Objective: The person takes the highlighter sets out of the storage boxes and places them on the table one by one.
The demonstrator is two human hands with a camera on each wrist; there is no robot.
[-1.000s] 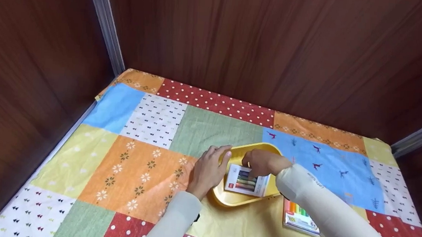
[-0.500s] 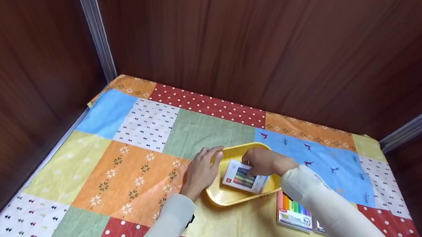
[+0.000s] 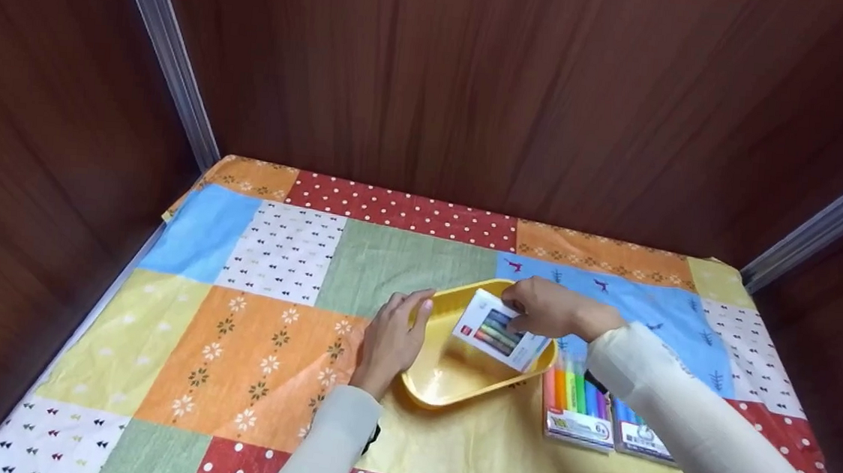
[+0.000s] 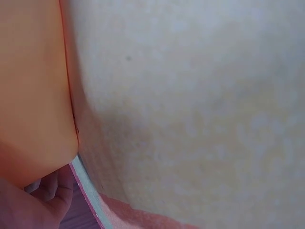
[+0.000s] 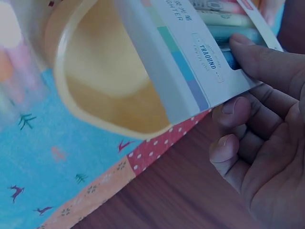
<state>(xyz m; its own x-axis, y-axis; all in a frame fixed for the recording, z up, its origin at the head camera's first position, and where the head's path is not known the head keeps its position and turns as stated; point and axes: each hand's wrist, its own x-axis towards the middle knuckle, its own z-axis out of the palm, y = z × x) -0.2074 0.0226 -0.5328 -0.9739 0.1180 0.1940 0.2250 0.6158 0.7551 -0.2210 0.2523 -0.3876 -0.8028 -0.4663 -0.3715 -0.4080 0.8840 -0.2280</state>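
My right hand (image 3: 547,306) pinches a white box of highlighters (image 3: 487,341) by its edge, the thumb over its window. Tilted, the box is above the inside of a yellow plastic basin (image 3: 428,387). In the right wrist view the box of highlighters (image 5: 183,62) has printed lettering, and coloured pens show through its window. My left hand (image 3: 392,343) holds the basin's left rim, thumb on the inner side. Only part of the left hand (image 4: 43,202) shows in the left wrist view, beside the basin's wall (image 4: 33,95).
Right of the basin lie a clear pack of coloured pens (image 3: 579,410) and a second pack (image 3: 642,438), partly hidden by the right sleeve. A patchwork cloth (image 3: 254,359) covers the table. Brown wood-grain panels (image 3: 404,77) stand behind it and at the sides.
My right hand has raised the box of highlighters from the basin's floor and tilted it. My left hand stays on the rim. More of the pen packs shows.
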